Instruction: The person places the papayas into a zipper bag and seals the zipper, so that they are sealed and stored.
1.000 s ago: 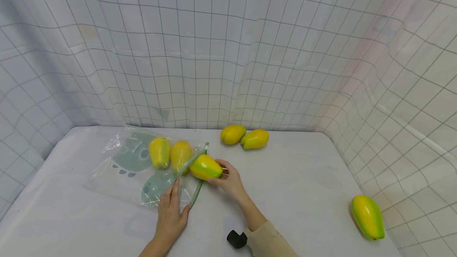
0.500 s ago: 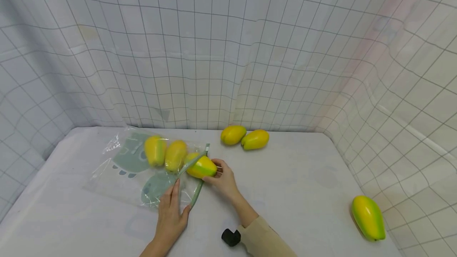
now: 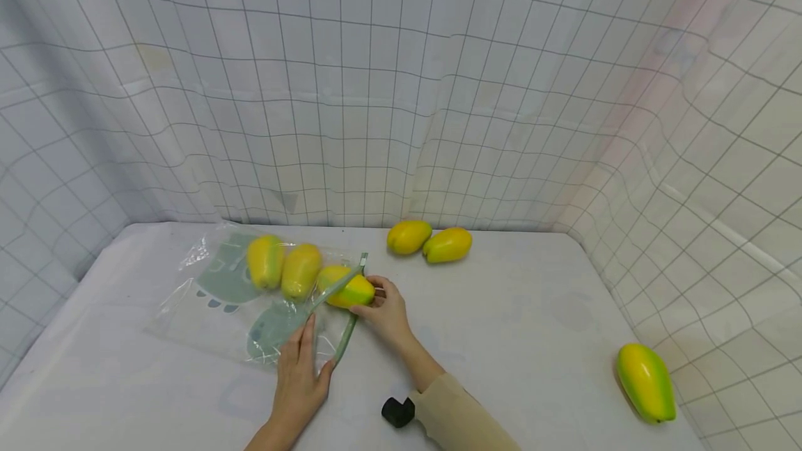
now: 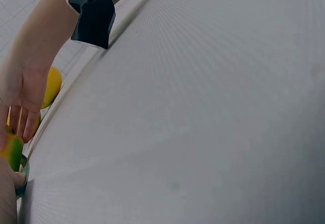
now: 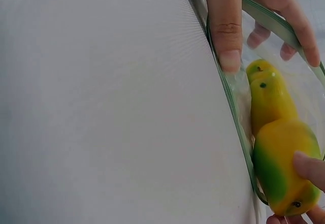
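One tan sleeve [image 3: 464,415] with a black device [image 3: 399,412] at its cuff reaches in from the near edge of a white table [image 3: 532,312]. Well to the right, by itself, lies a loose fruit [image 3: 646,383], yellow and green. Left of the sleeve, the left hand [image 3: 299,374] rests with fingers extended and thumb spread, parting the green-edged mouth of a clear bag [image 3: 276,329]; the mouth faces right. A little farther, the right hand [image 3: 390,315] has thumb and fingers curled round the outer end of the held fruit [image 3: 358,292], whose left part is under the bag's upper lip while its right end sticks out. Beyond it, to the left, the first fruit [image 3: 266,262] and second fruit [image 3: 301,272] lie inside side by side. At the table's far edge, right of the bag, are two more fruits [image 3: 447,245]; behind hangs a checked curtain [image 3: 401,89].

The step appears to be loading a third fruit. The next move likely calls for pushing it left, fully past the lip, with the mouth kept parted.
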{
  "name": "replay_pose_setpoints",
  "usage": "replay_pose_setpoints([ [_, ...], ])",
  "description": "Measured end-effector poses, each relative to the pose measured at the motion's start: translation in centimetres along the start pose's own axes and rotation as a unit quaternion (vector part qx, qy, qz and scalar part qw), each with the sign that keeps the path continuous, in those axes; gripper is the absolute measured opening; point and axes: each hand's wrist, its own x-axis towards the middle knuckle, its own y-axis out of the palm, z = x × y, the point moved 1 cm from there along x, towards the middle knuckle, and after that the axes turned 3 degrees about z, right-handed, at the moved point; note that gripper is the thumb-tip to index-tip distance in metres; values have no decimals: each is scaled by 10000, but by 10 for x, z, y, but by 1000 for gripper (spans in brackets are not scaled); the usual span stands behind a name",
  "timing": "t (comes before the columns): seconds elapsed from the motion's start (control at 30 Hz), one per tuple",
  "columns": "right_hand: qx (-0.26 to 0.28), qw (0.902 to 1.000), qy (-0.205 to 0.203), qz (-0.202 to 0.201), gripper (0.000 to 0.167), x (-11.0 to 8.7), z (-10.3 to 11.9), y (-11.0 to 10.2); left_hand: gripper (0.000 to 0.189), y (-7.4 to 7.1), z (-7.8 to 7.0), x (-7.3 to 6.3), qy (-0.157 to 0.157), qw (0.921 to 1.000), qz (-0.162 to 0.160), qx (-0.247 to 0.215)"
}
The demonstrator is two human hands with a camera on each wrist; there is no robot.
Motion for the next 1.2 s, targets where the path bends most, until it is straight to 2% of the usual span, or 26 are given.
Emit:
replay_pose_setpoints([
  [0.2, -92, 9997, -30, -216, 52, 10, -21, 7, 97, 0, 0, 0, -62, 10000, 31, 26],
  [0.23, -69, 9997, -5, -244, 52, 8, -16, 8, 97, 0, 0, 0, -64, 10000, 33, 19],
  [0.67, -314, 9968, -304, -668, 50, 14, -25, 18, 96, 2, 2, -1, 20, 10000, -64, -43],
  [1.0, -145, 9977, -362, -559, 50, 12, -24, 19, 97, 1, 1, -1, -24, 10000, -6, -23],
  [1.2, -70, 9967, -366, -718, 46, 11, -22, 19, 96, 2, 2, -1, 58, 10000, -50, -50],
])
